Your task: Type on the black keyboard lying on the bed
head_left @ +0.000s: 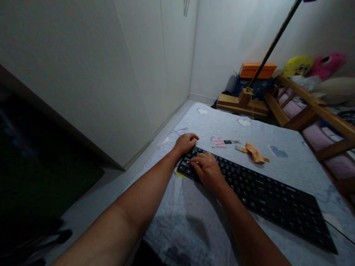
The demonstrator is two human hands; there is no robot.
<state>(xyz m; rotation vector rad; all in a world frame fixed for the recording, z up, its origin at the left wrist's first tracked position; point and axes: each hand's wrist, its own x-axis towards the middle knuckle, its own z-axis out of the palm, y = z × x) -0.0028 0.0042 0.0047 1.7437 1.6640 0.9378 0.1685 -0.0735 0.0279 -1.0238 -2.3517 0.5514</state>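
Note:
A black keyboard [257, 190] lies at a slant across the bed cover. My left hand [185, 143] is at its far left corner, fingers curled and closed against the edge. Over the left-hand keys, my right hand [208, 168] pinches a thin white stick, which looks like a cotton swab [189, 162]; its tip is down among the keys. Beyond the keyboard lie a wire keycap puller [227, 142] with a black handle and another thin stick [219, 147]. Beside them is a small brush [240, 149] with a yellow handle, next to a crumpled orange cloth [255, 153].
A pale wardrobe [138, 74] stands along the left. Past the patterned bed cover [177, 210] are a wooden base with a dark pole [241, 101], an orange box [256, 70] and a wooden bed rail [318, 107] with plush toys. The keyboard's cable [340, 232] runs off right.

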